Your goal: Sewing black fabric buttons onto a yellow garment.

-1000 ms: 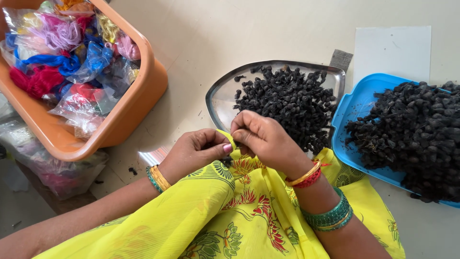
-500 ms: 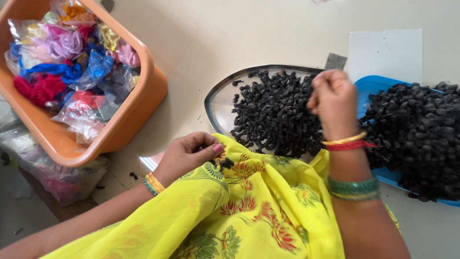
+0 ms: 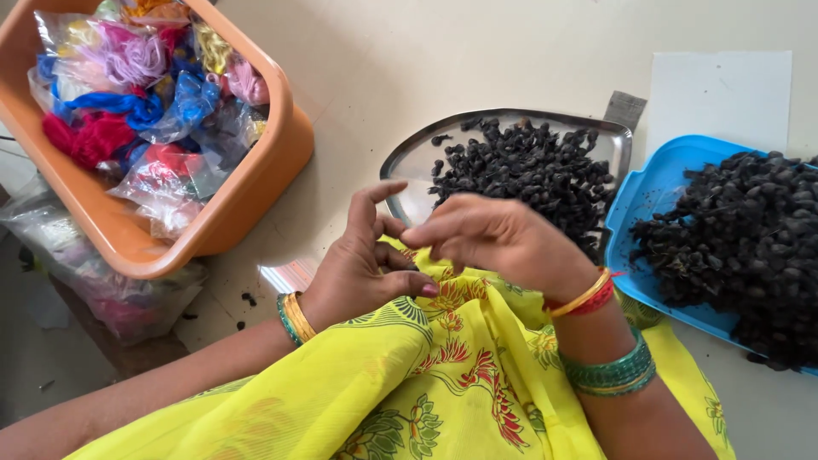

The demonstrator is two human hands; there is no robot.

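Observation:
My left hand (image 3: 366, 268) rests on the edge of a yellow printed cloth (image 3: 426, 383) over my lap. Its lower fingers curl onto the cloth and the index finger is raised. My right hand (image 3: 503, 243) is just to the right, its fingertips drawn together and touching the left thumb. Anything pinched between them is hidden. Behind the hands a steel tray (image 3: 409, 158) holds a heap of small black pieces (image 3: 528, 166). Both wrists carry bangles.
A blue tray (image 3: 652, 192) at the right holds a larger pile of black pieces (image 3: 750, 238). An orange tub (image 3: 247, 200) at the left is full of bagged coloured threads (image 3: 128, 94). A white sheet (image 3: 720, 94) lies at the back right. More plastic bags (image 3: 94, 290) sit under the tub.
My right hand reached out over the steel tray half a second ago and has come back to meet my left hand at the cloth edge. My left index finger has lifted.

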